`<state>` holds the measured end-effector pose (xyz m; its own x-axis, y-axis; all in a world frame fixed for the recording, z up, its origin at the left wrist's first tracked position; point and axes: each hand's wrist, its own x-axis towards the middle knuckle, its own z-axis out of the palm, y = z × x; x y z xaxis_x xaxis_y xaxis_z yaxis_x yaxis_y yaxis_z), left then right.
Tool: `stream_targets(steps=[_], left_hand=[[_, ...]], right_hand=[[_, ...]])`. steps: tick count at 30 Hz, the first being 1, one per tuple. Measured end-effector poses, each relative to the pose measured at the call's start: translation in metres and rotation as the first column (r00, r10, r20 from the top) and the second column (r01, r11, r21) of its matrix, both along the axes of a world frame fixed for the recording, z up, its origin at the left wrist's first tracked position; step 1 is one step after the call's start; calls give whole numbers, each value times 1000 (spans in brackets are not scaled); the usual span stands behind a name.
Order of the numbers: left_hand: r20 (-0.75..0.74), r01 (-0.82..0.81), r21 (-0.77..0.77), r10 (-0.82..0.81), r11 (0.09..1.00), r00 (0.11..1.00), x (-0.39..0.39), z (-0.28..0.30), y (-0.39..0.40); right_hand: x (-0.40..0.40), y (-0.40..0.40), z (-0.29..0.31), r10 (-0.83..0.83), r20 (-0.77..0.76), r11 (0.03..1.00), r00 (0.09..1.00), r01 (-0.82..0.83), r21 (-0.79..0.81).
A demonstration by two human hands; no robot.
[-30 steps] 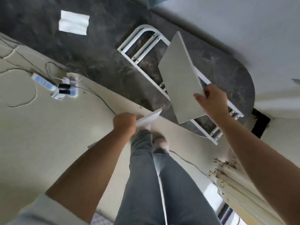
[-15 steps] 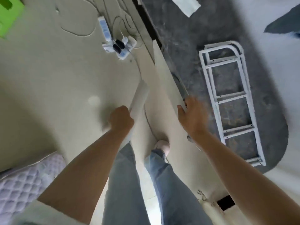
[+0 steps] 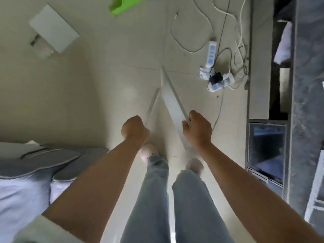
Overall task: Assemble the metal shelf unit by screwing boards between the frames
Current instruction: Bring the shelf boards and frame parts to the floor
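Observation:
I stand over a pale tiled floor, carrying two white shelf boards edge-on. My left hand (image 3: pixel 135 130) grips the near end of the left board (image 3: pixel 152 104), which shows as a thin strip. My right hand (image 3: pixel 197 129) grips the near end of the right board (image 3: pixel 172 100), a wider pale strip slanting up and left. The far ends of the two boards come close together ahead of me. A third white board (image 3: pixel 53 28) lies flat on the floor at the far left. No metal frame shows in this view.
A power strip with plugs and loose cables (image 3: pixel 213 71) lies on the floor ahead right. A green plastic item (image 3: pixel 125 5) sits at the top. Grey bedding (image 3: pixel 35 163) is at my left, and a dark cabinet with a glass panel (image 3: pixel 266 151) at my right.
I have turned away from the dark rug and the white frame, which left the view. Both boards stay in my hands, now pointing forward over the tiled floor.

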<state>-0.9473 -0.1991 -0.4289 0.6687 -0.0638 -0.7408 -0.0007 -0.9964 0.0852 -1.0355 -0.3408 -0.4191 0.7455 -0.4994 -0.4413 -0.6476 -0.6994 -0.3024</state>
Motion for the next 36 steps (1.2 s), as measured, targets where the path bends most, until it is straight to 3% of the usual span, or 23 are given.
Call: stream_targets(steps=[8,16,26,36], left_hand=[[-19,-310,-31,310,950,951,160,-12,57],[18,-561,-42,562,827,827,336,-32,105],[21,-652,-93,656,753,754,552,-97,195],[-30,-754,-47,753,656,657,693,-209,254]], right_hand=[[179,23,-15,265,-41,962,963,-267,-56],[393,62,-36,426,-57,903,903,-428,-29],[639,149,-87,472,37,879,881,-473,51],[793,208,-187,449,98,892,888,-452,15]])
